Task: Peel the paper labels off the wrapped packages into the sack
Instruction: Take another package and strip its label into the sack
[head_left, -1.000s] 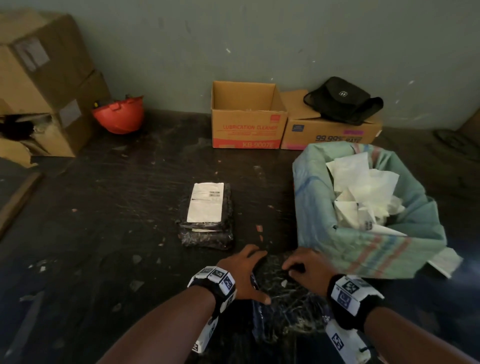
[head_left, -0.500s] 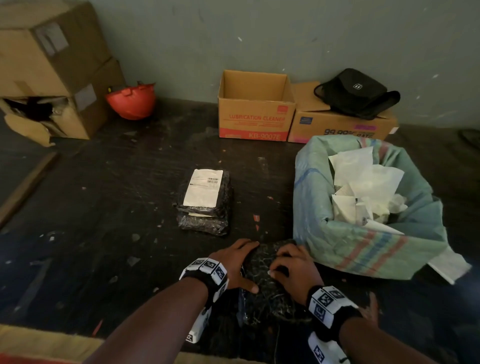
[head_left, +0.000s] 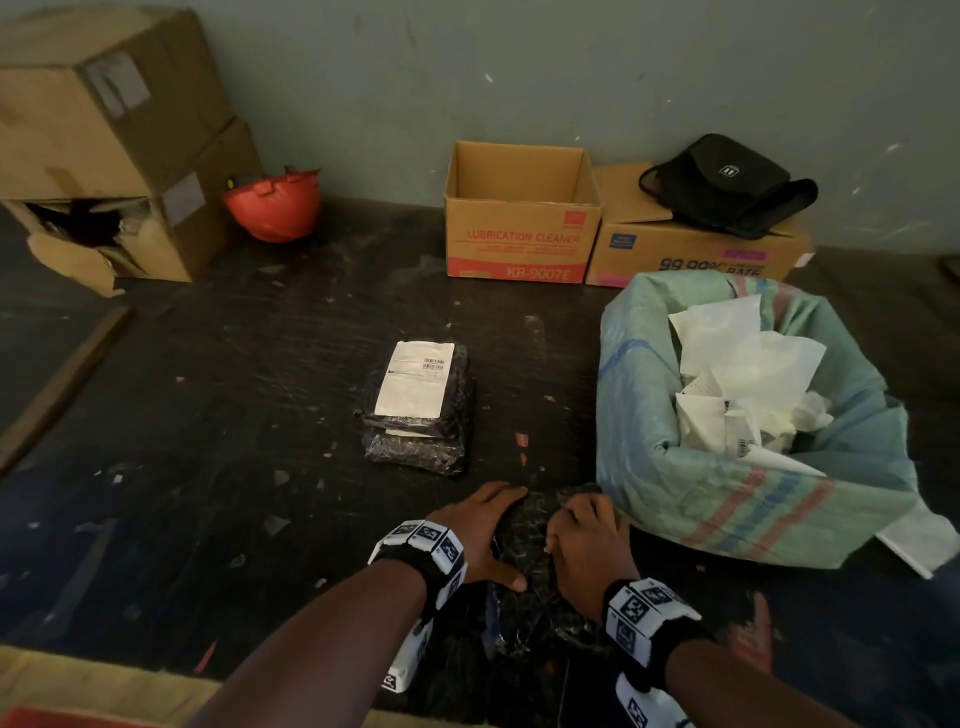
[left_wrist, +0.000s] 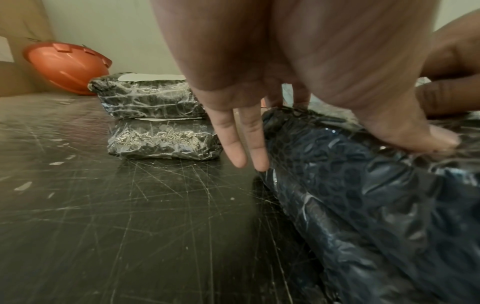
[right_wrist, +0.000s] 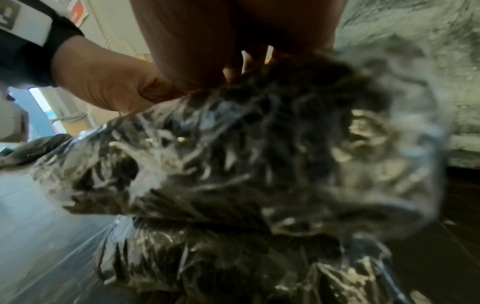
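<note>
Both hands on near package (head_left: 535, 540) beside sack (head_left: 727, 499): left hand (head_left: 478, 530) spread flat, right hand (head_left: 587, 540) pinching wrap. Peeled labels (head_left: 743, 374) fill sack; two stacked packages (head_left: 415, 415) beyond remain labelled.

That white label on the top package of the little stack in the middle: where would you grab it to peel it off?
Probably at a corner of the label, picked up with fingertips from above. It lies flat on the top package, so nothing sticks up to grab. The near edge, which faces the person, seems easiest to reach. Whether any corner is already loose is too small to tell.
</note>
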